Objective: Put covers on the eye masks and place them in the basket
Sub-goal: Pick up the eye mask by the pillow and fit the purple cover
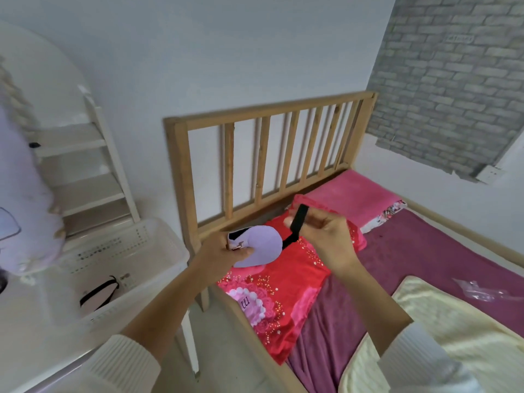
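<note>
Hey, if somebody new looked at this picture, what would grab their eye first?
Probably the lilac eye mask mid-frame, held by the left hand while the right hand pulls its black strap. Beneath lies a bright red pillow on the bed; at left, a white basket already holds another mask.

Matt lilac cloth eye mask [262, 245], black fabric strap [297, 222], white perforated plastic basket [158, 251], bare wooden headboard [266, 154].

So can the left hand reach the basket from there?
Probably yes. The left hand holds the purple mask just right of the basket, whose top is open, with nothing between them. The right hand grips the black strap, so it may need to let go.
</note>
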The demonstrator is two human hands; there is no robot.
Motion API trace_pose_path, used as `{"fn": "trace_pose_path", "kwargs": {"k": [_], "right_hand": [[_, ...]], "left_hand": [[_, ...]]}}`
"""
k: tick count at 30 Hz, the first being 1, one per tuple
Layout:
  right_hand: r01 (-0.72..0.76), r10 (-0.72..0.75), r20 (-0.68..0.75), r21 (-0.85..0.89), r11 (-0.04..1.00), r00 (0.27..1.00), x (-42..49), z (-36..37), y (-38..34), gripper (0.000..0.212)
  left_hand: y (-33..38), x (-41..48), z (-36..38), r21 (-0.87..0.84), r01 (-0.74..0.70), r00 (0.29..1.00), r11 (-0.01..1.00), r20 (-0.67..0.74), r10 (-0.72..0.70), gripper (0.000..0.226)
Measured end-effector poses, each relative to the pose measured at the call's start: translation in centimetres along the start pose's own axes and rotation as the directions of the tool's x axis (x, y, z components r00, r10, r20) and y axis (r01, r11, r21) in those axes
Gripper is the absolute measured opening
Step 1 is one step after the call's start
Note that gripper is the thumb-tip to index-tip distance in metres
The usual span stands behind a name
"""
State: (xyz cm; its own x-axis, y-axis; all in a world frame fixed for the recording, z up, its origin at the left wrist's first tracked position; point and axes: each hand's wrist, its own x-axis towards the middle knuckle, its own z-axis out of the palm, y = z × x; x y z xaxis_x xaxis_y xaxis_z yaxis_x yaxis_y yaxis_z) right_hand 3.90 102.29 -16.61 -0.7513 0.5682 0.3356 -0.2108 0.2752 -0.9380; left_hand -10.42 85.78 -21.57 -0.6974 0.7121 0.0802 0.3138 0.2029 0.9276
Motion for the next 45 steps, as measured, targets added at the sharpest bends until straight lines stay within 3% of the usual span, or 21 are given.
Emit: {"fn": "trace_pose_path", "kwargs": {"k": [2,4,8,10,11,13,15,19,24,27,31,33,35,38,45], "right_hand": [[-0.033,0.037,0.215,-0.024,0.999,0.976,-0.2,0.2,0.3,0.023],[-0.025,0.042,0.296,-0.06,0.998,0.954,-0.3,0.6,0.6,0.027],[0.029,0.019,0.279,-0.167,0.986,0.96,0.1,2.2,0.9,0.01],[0.057,0.002,0.227,-0.252,0.966,0.974,0.2,2.6,1.1,0.013],[0.075,-0.009,0.212,-0.304,0.95,0.977,0.3,2.8,1.2,0.018],[0.121,-0.04,0.2,-0.412,0.903,0.979,0.5,2.9,1.4,0.028],[0.202,-0.108,0.206,-0.523,0.828,0.973,0.7,3.2,1.6,0.034],[0.335,-0.196,0.278,-0.657,0.675,0.94,1.1,4.1,2.1,0.033],[0.434,-0.279,0.334,-0.737,0.519,0.9,1.3,5.6,2.5,0.037],[0.451,-0.264,0.366,-0.755,0.476,0.892,1.4,6.4,3.0,0.031],[0.445,-0.234,0.378,-0.738,0.508,0.896,1.4,7.8,3.4,0.033],[0.434,-0.22,0.38,-0.694,0.574,0.899,1.6,8.6,3.4,0.03],[0.387,-0.175,0.375,-0.62,0.682,0.91,1.9,9.2,3.3,0.023],[0.257,-0.062,0.36,-0.525,0.811,0.931,2.5,10.3,3.5,0.017],[0.046,0.045,0.247,-0.35,0.936,0.968,3.1,17.3,4.7,0.029]], "left_hand": [[-0.3,0.2,-0.5,-0.036,0.003,1.0,0.999,0.008,-0.002,0.059],[-0.6,0.2,-0.8,-0.046,-0.001,0.999,0.999,0.034,0.003,0.054],[-1.0,0.2,-0.7,-0.053,0.033,0.996,0.998,0.081,-0.029,0.043],[-0.8,0.3,-0.8,-0.09,0.043,0.998,0.995,0.05,-0.039,0.021],[-0.5,0.3,-0.9,-0.138,0.037,0.999,0.99,0.008,-0.036,0.013],[0.2,0.2,-1.2,-0.194,-0.007,0.986,0.981,-0.167,-0.026,0.025],[1.1,0.0,-1.7,-0.148,-0.065,0.962,0.987,-0.272,0.022,0.022],[2.5,-0.2,-1.2,0.033,-0.109,0.99,0.994,-0.088,0.111,0.007],[2.6,0.6,-1.0,0.056,-0.087,0.993,0.995,-0.073,0.091,0.01],[2.2,0.9,-1.7,0.067,-0.051,0.999,0.996,-0.015,0.052,0.006],[1.5,1.1,-2.9,0.008,0.065,0.996,0.998,0.059,-0.065,0.011],[0.9,1.0,-3.8,0.005,0.103,0.994,0.995,0.047,-0.103,0.009],[0.0,0.9,-5.2,-0.116,0.18,0.983,0.977,0.001,-0.182,0.012],[-1.8,0.3,-7.9,-0.341,0.296,0.942,0.892,-0.053,-0.332,0.017],[-5.8,-0.5,-12.8,-0.609,0.376,0.782,0.699,-0.196,-0.592,0.007]]}}
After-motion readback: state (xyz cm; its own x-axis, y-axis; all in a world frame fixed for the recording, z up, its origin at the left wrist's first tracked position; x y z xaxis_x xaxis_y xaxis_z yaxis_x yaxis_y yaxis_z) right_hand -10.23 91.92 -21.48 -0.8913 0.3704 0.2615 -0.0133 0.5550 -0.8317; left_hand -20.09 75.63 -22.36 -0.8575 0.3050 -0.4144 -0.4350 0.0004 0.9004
